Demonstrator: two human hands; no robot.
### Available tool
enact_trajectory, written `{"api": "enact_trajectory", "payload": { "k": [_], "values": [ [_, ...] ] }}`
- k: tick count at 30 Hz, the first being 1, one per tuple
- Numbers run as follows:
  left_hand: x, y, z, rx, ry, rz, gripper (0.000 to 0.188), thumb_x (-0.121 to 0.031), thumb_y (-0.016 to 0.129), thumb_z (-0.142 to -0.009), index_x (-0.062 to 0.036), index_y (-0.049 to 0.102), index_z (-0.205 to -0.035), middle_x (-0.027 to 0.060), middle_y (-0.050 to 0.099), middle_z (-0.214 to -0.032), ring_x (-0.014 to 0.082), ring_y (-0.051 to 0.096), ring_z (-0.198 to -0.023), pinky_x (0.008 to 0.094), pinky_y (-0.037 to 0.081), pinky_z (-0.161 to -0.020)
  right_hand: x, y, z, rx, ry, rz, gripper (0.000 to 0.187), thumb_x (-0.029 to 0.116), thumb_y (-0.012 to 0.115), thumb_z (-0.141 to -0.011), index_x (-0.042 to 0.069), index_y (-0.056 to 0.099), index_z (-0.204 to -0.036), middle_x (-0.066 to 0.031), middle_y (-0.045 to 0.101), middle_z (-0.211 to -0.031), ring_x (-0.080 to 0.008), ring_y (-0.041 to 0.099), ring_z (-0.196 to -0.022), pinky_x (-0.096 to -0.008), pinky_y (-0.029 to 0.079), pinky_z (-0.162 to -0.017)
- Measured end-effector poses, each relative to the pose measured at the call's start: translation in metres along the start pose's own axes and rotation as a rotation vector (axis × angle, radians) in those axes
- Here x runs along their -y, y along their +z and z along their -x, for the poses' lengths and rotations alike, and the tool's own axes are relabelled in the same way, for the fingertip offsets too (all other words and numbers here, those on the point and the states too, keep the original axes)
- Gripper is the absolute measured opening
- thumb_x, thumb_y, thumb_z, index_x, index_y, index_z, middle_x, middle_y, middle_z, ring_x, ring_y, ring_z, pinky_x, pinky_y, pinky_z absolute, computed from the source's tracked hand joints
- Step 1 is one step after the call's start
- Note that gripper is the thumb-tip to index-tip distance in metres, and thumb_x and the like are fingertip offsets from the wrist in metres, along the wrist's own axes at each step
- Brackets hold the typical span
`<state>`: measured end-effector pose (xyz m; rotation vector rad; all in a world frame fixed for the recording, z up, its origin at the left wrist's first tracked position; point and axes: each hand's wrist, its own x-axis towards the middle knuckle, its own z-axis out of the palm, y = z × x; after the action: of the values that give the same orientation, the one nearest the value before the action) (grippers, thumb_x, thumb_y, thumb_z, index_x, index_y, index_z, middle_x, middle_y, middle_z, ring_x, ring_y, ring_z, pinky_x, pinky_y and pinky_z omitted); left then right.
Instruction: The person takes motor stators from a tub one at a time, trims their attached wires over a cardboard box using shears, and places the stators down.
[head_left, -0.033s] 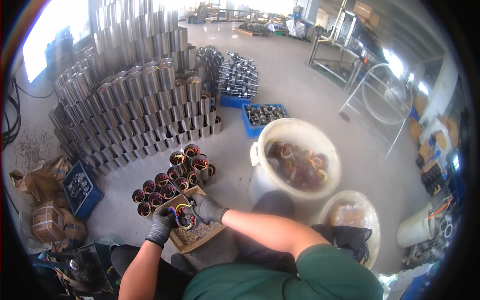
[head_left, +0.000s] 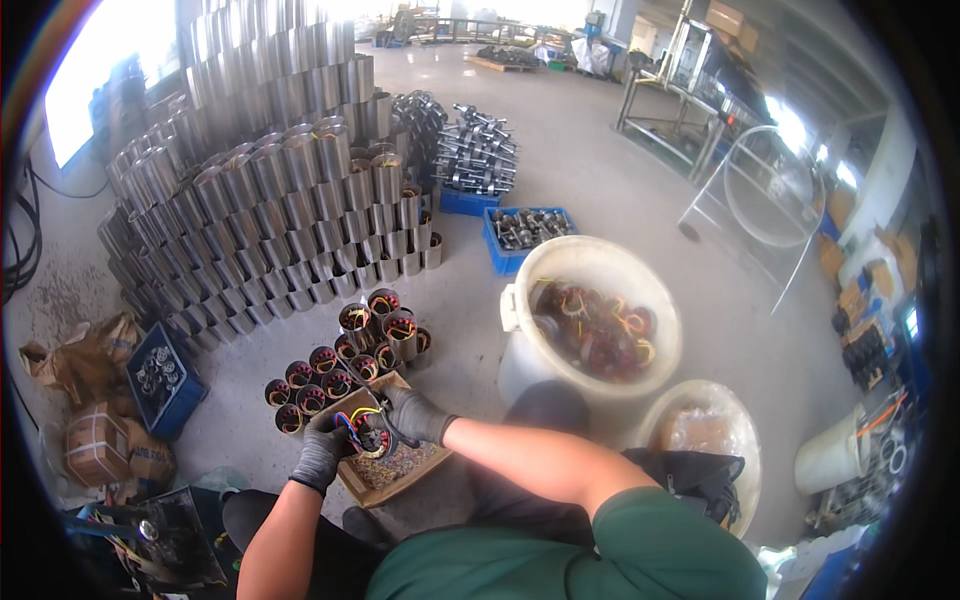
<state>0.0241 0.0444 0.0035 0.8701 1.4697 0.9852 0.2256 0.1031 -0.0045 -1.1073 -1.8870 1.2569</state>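
Observation:
My left hand (head_left: 322, 447), in a grey glove, grips the left side of a motor stator (head_left: 374, 438) with blue and yellow wires sticking up. On its other side my right hand (head_left: 417, 414), also gloved, is closed around a slim dark thing; part of it curves down beside the stator, but its kind is unclear. Both hands are over an open cardboard box (head_left: 397, 478) with small multicoloured bits in its bottom. Just beyond the box stand several metal motor cylinders (head_left: 311, 400) with red and yellow wiring inside, some stacked on others.
A large white tub (head_left: 512, 350) of wound parts stands to the right, near a plastic-lined round container (head_left: 747, 450). Ahead left rises a tall stack of steel cylinders (head_left: 290, 225). Blue crates (head_left: 510, 262) of metal parts lie beyond; another blue crate (head_left: 185, 405) is at left.

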Motion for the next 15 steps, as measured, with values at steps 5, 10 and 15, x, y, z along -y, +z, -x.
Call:
{"api": "enact_trajectory", "payload": {
  "k": [5, 10, 15],
  "values": [
    [-0.021, -0.008, 0.017, 0.268, 0.021, 0.078, 0.028, -0.001, 0.062, -0.086, -0.0015, 0.058, -0.114, 0.0057, 0.064, -0.097, 0.0185, 0.064, -0.088, 0.0357, 0.057, -0.075, -0.004, -0.003, -0.003, -0.033, 0.033, 0.072, 0.047, 0.025, 0.079, -0.075, -0.001, 0.059, -0.109, -0.0144, 0.067, -0.086, -0.0242, 0.065, -0.079, -0.0365, 0.051, -0.073],
    [-0.007, -0.004, 0.016, 0.371, 0.157, -0.102, 0.023, -0.001, 0.065, -0.084, -0.0019, 0.060, -0.107, 0.0047, 0.065, -0.096, 0.0161, 0.064, -0.085, 0.0317, 0.054, -0.078, -0.016, 0.005, -0.006, -0.052, 0.020, -0.025, 0.047, 0.024, 0.078, -0.074, 0.000, 0.060, -0.110, -0.0146, 0.068, -0.085, -0.0237, 0.066, -0.078, -0.0367, 0.051, -0.072],
    [-0.019, 0.009, 0.016, 0.117, 0.390, -0.682, 0.022, -0.001, 0.065, -0.085, 0.0010, 0.062, -0.106, 0.0083, 0.067, -0.097, 0.0165, 0.062, -0.079, 0.0330, 0.052, -0.075, 0.002, -0.002, 0.001, -0.021, 0.128, 0.005, 0.046, 0.022, 0.077, -0.074, 0.000, 0.060, -0.111, -0.0154, 0.069, -0.085, -0.0250, 0.067, -0.077, -0.0379, 0.051, -0.072]
  ]
}}
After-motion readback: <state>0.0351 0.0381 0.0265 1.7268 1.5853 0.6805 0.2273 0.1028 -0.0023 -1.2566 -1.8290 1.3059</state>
